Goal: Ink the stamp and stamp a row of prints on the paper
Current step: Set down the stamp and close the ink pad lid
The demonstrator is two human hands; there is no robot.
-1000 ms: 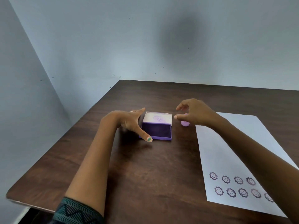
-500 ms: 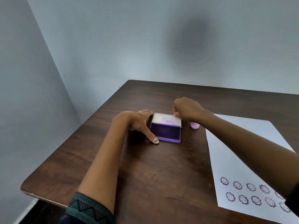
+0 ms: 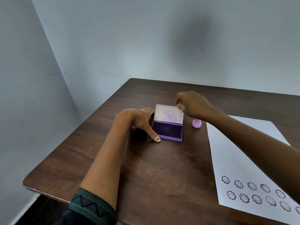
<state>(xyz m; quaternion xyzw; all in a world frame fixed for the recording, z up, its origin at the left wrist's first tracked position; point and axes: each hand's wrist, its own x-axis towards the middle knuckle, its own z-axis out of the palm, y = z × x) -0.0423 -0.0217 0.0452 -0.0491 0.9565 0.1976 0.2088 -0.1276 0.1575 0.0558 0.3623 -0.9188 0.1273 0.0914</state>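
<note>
A purple ink pad (image 3: 167, 131) lies open on the brown table (image 3: 162, 176). Its pale, ink-stained lid (image 3: 168, 114) is tilted up toward me. My right hand (image 3: 193, 104) pinches the lid's far right corner. My left hand (image 3: 139, 120) rests against the pad's left side, thumb stretched along the front corner. The small pink stamp (image 3: 196, 123) stands on the table right of the pad, below my right wrist, with no hand on it. The white paper (image 3: 240, 151) lies to the right, with two rows of flower-face prints (image 3: 252, 192) near its front edge.
Grey walls meet in a corner behind and left of the table. The table's left edge and rounded front-left corner (image 3: 28, 184) are close to my left forearm.
My right hand moved from above the stamp to the lid's far right corner and pinched it. The lid has tipped further forward. The view has shifted, so everything sits more to the right.
</note>
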